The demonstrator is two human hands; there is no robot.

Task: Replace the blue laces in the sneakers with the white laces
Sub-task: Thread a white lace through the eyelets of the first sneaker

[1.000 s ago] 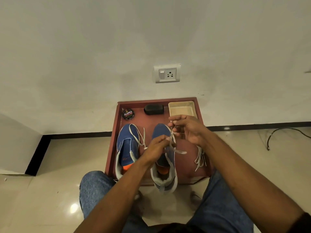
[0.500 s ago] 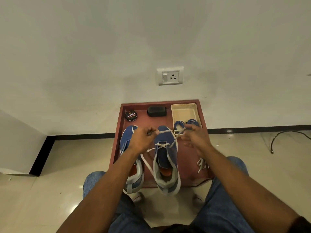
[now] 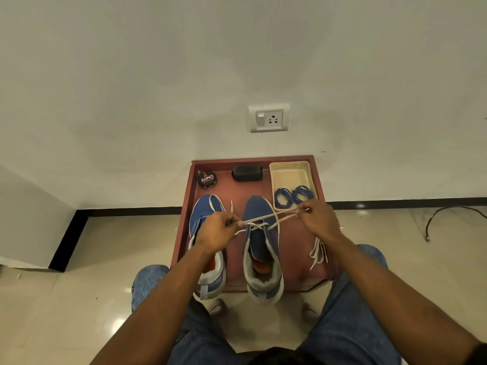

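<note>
head view: both hands, left hand (image 3: 217, 231) and right hand (image 3: 318, 219), pinch the white lace (image 3: 266, 219) taut across the right sneaker (image 3: 261, 233). blue laces (image 3: 293, 196) lie in the cream tray (image 3: 290, 168) beyond it. only lowest eyelets threaded; left sneaker's (image 3: 203, 214) lacing unclear.

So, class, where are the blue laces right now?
In the head view, the blue laces lie coiled at the near end of the cream tray, at the far right of the red table, just beyond the right hand.
</note>
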